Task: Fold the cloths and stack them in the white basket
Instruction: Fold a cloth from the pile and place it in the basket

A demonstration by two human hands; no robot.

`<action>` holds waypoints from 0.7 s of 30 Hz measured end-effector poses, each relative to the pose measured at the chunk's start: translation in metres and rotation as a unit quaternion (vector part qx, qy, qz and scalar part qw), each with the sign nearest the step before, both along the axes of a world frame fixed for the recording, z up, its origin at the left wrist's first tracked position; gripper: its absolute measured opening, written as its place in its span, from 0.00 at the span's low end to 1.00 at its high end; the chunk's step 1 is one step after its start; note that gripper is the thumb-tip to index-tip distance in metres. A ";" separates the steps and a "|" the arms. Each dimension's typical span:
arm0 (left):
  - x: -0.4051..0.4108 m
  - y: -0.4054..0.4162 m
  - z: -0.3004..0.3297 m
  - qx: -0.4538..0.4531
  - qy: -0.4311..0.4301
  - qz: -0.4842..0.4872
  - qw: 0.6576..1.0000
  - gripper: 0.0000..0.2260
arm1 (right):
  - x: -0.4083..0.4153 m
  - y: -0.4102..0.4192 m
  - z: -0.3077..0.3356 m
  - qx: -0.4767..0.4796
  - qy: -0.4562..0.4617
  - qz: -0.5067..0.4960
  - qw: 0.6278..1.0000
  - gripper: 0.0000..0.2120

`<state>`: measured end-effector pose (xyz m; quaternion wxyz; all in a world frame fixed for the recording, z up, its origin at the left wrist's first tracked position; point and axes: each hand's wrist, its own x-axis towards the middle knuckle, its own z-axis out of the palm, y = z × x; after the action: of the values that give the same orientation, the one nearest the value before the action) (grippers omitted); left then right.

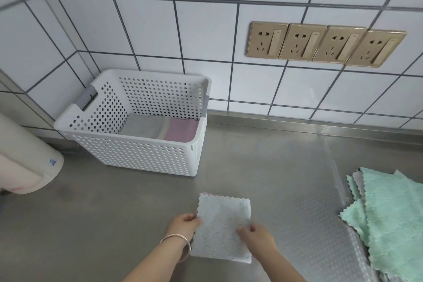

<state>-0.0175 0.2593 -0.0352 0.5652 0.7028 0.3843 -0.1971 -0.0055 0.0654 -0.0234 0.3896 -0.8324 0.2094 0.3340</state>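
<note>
A folded pale white cloth (223, 224) with a pink edge showing at its far corner lies on the steel counter in front of me. My left hand (183, 224) grips its left edge. My right hand (256, 236) pinches it near the right side. The white perforated basket (137, 158) stands at the back left against the tiled wall. Inside it lie a folded grey cloth (142, 127) and a folded pink cloth (182, 130) side by side. A pile of unfolded mint-green cloths (393, 220) lies at the right edge of the counter.
A cream-coloured rounded appliance (25, 162) stands at the far left beside the basket. A row of gold wall sockets (325, 43) sits on the tiled wall behind. Textured foil (320, 201) covers the counter's right part.
</note>
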 end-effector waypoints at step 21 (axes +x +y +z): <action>0.004 0.007 0.140 0.112 -0.316 0.021 0.942 0.01 | 0.021 0.006 0.138 0.156 -0.291 -0.009 0.944 0.02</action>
<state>-0.0133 0.2661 0.1043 0.5792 0.7795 0.2201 0.0919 0.0157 0.0717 0.1145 0.5617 -0.8201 0.0394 0.1020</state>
